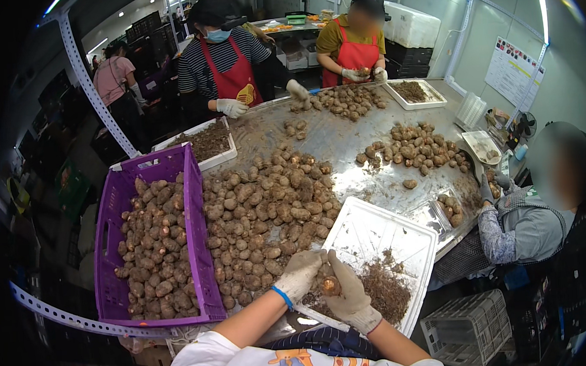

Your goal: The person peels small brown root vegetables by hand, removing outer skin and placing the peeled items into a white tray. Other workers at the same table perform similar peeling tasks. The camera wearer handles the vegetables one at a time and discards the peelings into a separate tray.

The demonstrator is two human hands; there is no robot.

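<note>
My left hand (300, 274) and my right hand (348, 298), both in dirty white gloves, are closed around a brown taro (331, 286) with a pale orange cut end. They are over the left part of a white foam tray (393, 234), which holds brown peel and root scraps (390, 294). To the left lies a large heap of brown taros (268, 211) on the metal table (296, 129), beside a purple crate (196, 249) full of more taros.
Two workers in red aprons (229, 73) (352, 45) stand across the table near trays and smaller taro piles (415, 145). Another worker (524, 226) is at the right, another person (116, 83) at the back left. A grey crate (466, 327) stands low at right. A perforated rail (79, 303) runs at left.
</note>
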